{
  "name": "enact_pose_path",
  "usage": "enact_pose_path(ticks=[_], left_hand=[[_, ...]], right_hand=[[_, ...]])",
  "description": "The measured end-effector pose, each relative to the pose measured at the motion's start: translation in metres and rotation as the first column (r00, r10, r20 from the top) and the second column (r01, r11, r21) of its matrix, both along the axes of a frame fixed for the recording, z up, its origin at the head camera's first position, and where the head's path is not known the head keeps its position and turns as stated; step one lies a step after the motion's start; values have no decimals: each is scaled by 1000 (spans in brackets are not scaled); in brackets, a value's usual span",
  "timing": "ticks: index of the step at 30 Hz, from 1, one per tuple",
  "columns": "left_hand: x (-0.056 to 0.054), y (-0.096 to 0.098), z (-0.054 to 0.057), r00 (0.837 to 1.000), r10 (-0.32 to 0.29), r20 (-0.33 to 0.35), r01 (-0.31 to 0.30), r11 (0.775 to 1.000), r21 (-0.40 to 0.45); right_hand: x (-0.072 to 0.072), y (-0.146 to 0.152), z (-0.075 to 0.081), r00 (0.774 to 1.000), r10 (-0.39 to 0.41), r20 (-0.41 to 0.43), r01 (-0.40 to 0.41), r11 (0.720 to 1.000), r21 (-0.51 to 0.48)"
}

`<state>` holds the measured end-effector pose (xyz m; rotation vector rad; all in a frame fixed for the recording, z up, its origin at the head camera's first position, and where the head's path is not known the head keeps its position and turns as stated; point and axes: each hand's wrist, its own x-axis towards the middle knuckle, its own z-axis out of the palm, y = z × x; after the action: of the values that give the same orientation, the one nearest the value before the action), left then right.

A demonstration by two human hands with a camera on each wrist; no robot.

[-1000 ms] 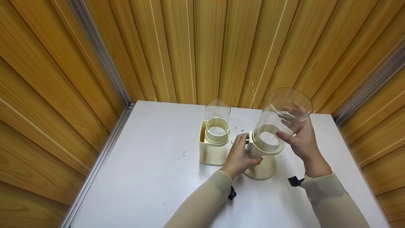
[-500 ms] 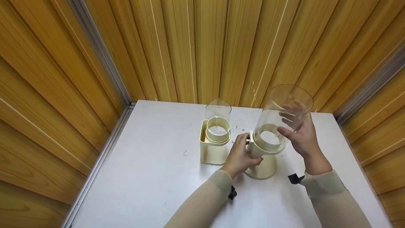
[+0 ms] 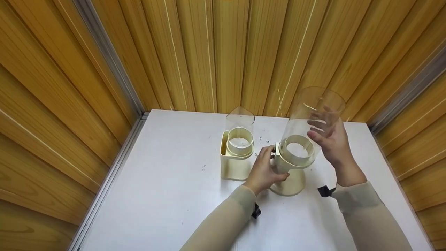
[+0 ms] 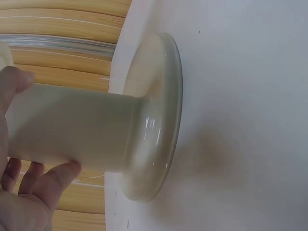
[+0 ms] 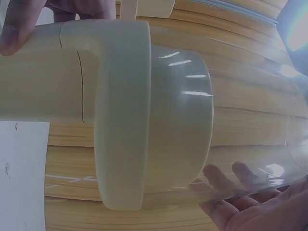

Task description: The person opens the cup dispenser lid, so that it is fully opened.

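Note:
My left hand (image 3: 263, 176) grips the column of a cream pedestal stand (image 4: 72, 127), whose round base (image 4: 151, 125) rests on the white table. Atop the stand is a wide flange with a raised collar (image 5: 178, 115). A tall clear cylinder (image 3: 296, 120), open at its upper rim, surrounds this collar and leans up to the right. My right hand (image 3: 334, 143) holds the cylinder's right side, thumb at the front and fingers behind it, seen through the clear wall. In the right wrist view its fingertips (image 5: 216, 178) lie against the cylinder.
Left of the stand is a cream box-shaped holder (image 3: 235, 169) with a round collar (image 3: 240, 150) on top. A clear piece with a pointed rim (image 3: 240, 116) shows behind it. Small dark specks dot the white table (image 3: 156, 181). Wood-panelled walls (image 3: 230, 55) enclose the table.
The clear cylinder's upper rim has risen a little in the head view, and my right hand has shifted slightly upward with it. My left hand keeps its grip on the stand.

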<state>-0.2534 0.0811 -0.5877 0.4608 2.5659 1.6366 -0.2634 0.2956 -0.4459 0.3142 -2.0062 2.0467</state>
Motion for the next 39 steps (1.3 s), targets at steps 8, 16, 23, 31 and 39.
enact_pose_path(ticks=[8,16,23,31,39], left_hand=[[0,-1,-2,1000,-6,4,6,1000,-9],[-4,-1,-4,1000,-12,1,12,1000,-12],[-4,-1,-6,1000,-17,-11,17,1000,-21],[-4,-3,-6,1000,12,-7,-12,999,-33],[-5,-3,-8,999,10,38,-7,998,-67]], right_hand=[[-7,2,2,1000,-6,-8,6,1000,-4],[-5,7,13,1000,-1,16,1,1000,7],[0,15,28,1000,-12,-23,11,999,-50],[3,24,38,996,-39,-80,31,995,-93],[2,32,44,982,-144,-124,119,975,-189]])
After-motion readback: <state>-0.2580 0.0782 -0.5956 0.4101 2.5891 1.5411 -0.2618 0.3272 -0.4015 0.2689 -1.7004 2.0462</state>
